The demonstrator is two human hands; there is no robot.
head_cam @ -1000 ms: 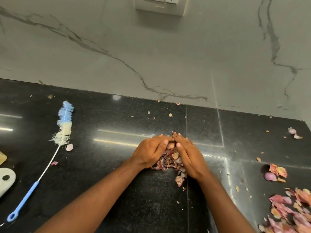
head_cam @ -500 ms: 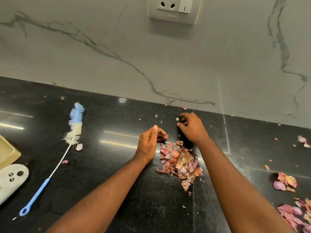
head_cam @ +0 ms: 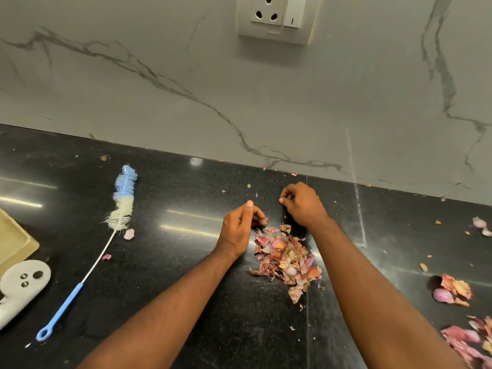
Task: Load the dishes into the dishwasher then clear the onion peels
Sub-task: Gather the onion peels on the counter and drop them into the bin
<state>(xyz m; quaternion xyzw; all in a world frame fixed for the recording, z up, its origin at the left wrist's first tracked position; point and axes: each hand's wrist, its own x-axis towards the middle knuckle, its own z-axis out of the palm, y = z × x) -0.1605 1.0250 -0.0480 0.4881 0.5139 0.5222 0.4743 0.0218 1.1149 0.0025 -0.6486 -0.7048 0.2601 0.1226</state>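
So we have one heap of onion peels (head_cam: pixel 287 259) gathered mid-bench (head_cam: pixel 186 302), both hands' grip curled picking crumbs at twelve o'clock, left hand (head_cam: pixel 239 225), right hand (head_cam: pixel 300 203); scattered peels (head_cam: pixel 463 339) at four o'clock remain.

My hands have left the onion peel pile (head_cam: pixel 286 258); left hand (head_cam: pixel 239 226) and right hand (head_cam: pixel 302 205) now curl just beyond it.

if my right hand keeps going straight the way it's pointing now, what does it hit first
The right hand points up and slightly left, toward the wall. In that line, first likely a small peel scrap at the counter's back edge, then the marble wall. Depth is hard to judge, so it may pass beside the scrap.
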